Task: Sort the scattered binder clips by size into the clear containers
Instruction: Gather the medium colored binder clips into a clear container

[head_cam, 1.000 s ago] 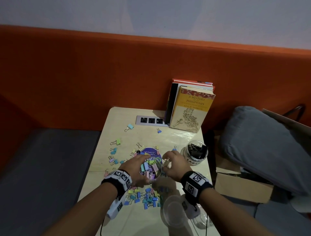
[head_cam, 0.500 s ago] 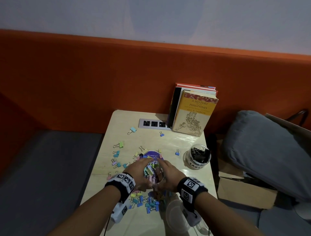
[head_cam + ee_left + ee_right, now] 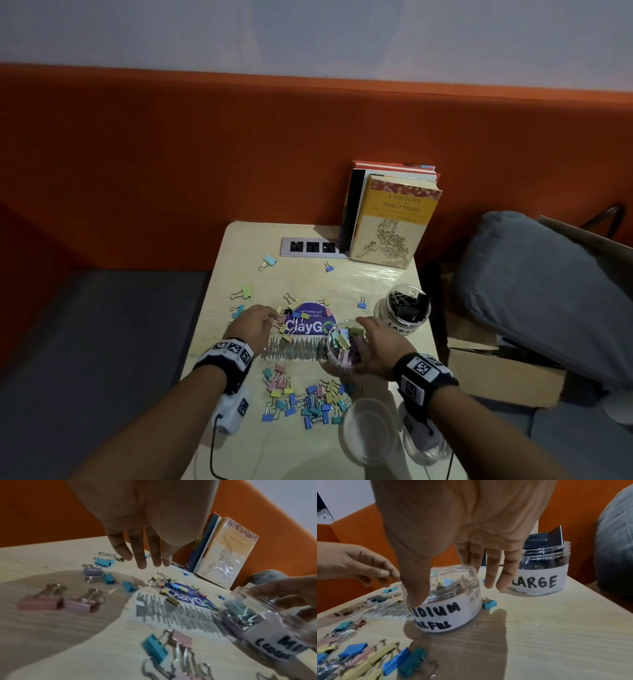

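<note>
Pastel binder clips lie scattered on the wooden table (image 3: 376,277), with a dense pile (image 3: 308,401) near the front edge. My right hand (image 3: 366,329) grips a clear jar labelled MEDIUM (image 3: 342,349) (image 3: 447,614), thumb on its near side and index finger at the far rim; coloured clips fill it. My left hand (image 3: 274,317) (image 3: 147,561) hovers with straight fingers over loose clips (image 3: 287,308) beside the purple sticker and holds nothing. A jar labelled LARGE (image 3: 406,310) (image 3: 539,574) holds black clips just right of the medium jar.
Two empty clear containers (image 3: 371,431) stand at the table's front right. Books (image 3: 394,219) lean at the back right beside a socket strip (image 3: 311,246). A grey cushion (image 3: 541,291) and a cardboard box (image 3: 496,370) sit off the right edge.
Both hands were cupped round the medium jar at mid-table. My left hand has let go and moved left over the loose clips; my right hand has carried the jar to the right.
</note>
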Tool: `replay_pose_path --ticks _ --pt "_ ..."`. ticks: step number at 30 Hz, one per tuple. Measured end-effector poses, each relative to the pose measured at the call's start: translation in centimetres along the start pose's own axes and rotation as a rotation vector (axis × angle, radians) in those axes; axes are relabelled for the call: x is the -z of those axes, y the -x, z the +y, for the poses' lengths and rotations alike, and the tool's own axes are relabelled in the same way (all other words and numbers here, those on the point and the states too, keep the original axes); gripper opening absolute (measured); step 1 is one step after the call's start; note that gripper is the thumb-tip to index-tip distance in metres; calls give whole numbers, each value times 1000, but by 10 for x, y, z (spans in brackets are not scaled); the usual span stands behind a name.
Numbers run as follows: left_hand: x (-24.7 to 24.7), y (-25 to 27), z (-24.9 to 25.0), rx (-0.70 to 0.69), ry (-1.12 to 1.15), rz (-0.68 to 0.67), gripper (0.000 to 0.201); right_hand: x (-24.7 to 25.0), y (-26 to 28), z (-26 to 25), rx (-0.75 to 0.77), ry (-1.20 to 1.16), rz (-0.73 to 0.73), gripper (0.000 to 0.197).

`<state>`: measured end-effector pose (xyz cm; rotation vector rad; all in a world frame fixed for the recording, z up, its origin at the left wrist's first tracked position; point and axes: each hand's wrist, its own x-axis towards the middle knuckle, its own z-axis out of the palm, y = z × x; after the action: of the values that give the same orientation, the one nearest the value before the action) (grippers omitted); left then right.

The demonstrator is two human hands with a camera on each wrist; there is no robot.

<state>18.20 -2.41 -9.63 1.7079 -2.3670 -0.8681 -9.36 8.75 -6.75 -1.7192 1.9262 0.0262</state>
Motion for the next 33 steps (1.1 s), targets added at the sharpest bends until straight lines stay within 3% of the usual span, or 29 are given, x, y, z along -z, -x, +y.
replay_pose_path --ticks 3,7,13,18,21,29,33 --pt "-2 -8 -6 35 -109 -12 27 2 0 -3 -23 -5 -13 109" --pt "-10 -18 3 -38 -313 -55 35 4 1 -5 -39 10 -6 99" --pt "-23 -34 38 -128 -541 -161 71 9 2 -7 -52 15 -30 102" --pt "-27 -36 44 -127 -648 -269 72 5 3 -6 -64 -15 9 89" --pt "-30 -34 39 -141 -622 -249 79 6 4 -5 -67 -30 -16 102" --pt "-29 -34 34 -146 -587 -261 50 4 4 -3 -61 -50 -26 108" --pt "-28 -30 36 -121 -553 -241 48 4 4 -2 -58 -63 -37 109"
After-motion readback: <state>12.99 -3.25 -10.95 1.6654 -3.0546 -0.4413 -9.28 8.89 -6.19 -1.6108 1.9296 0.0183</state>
